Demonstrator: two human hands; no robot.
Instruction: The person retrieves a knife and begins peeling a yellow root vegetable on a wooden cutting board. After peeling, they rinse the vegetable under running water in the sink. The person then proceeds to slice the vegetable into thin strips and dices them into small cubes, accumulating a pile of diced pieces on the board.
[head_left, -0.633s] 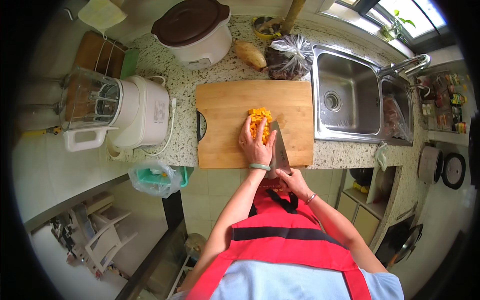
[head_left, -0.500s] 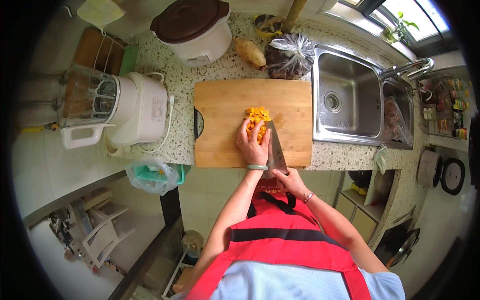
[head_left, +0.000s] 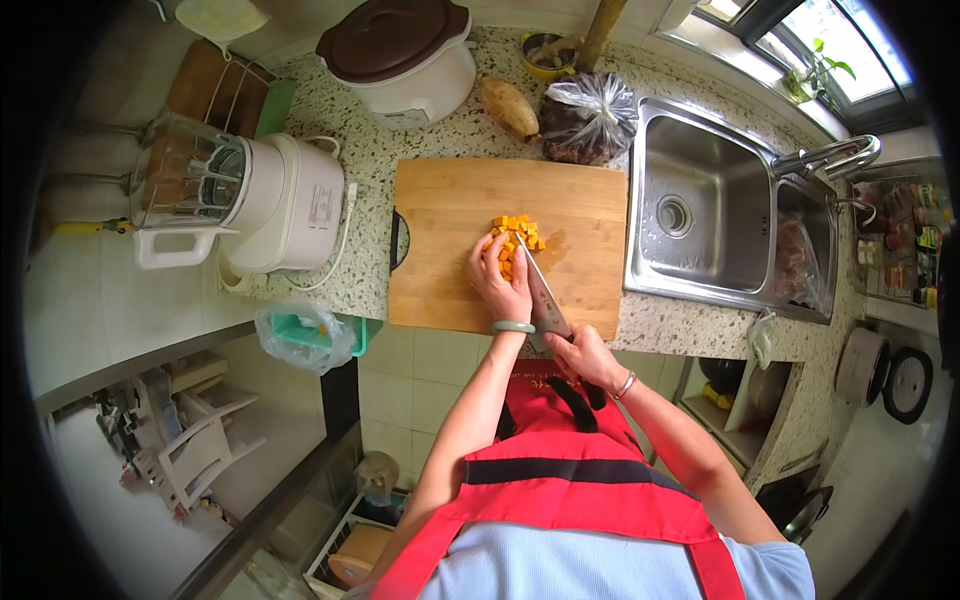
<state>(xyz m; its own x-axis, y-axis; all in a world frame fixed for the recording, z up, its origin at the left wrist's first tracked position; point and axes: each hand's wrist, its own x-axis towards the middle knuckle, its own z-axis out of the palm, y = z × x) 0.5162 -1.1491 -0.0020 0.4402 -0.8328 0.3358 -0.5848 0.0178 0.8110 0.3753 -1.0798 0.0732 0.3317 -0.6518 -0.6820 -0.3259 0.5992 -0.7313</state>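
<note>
On the wooden cutting board lies a small heap of diced orange vegetable, perhaps pumpkin. My left hand rests over the heap's near left side, fingers curled against the cubes; some are hidden beneath it. A green bangle circles that wrist. In my right hand is a kitchen knife, its handle mostly covered by the fingers. The blade slants up and left along the right side of my left hand, its tip at the cubes. A damp patch marks the board right of the heap.
Left of the board stands a white blender; behind it, a white cooker with a brown lid. A tuber and a tied plastic bag lie beyond the board. The steel sink is at right, and a bag-lined bin hangs at the counter's front left.
The knife has turned, its tip swinging left onto the cubes and the blade now edge-up to view. My left hand has shifted slightly left, and several cubes spread rightward. The view has shifted slightly.
</note>
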